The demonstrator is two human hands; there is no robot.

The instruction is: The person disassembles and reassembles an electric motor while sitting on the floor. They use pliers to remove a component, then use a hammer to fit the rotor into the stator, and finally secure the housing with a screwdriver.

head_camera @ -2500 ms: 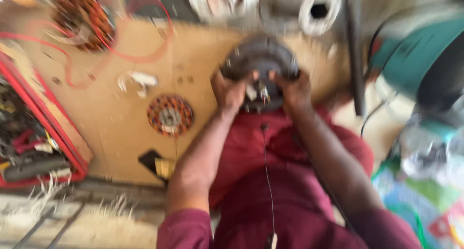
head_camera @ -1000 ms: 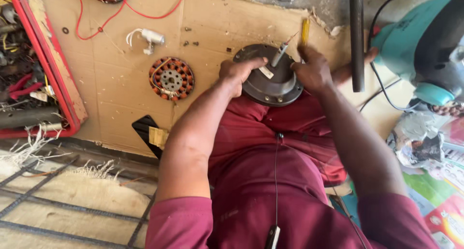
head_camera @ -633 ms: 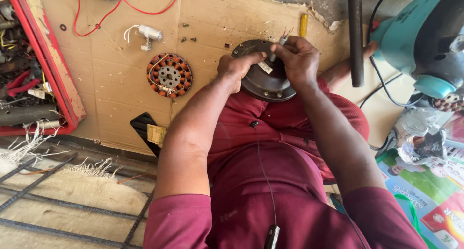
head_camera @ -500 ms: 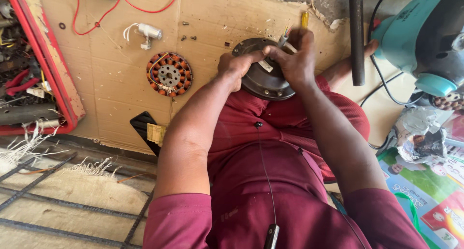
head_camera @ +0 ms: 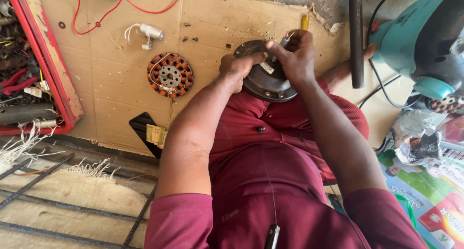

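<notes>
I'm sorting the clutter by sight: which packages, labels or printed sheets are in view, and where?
Printed sheet: lower right floor, flat, green, red and white.
Crumpled wrapper: right, above the sheet, silvery and dark.
Small label: on the black piece at the cardboard's lower edge, yellowish, rectangular.

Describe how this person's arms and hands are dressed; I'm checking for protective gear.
No gloves: the left hand and right hand are bare, as are both forearms. Short maroon sleeves end above the elbows, matching the maroon clothes. No watch, rings or bands show. A thin dark cable runs down the chest to a small black device.
</notes>
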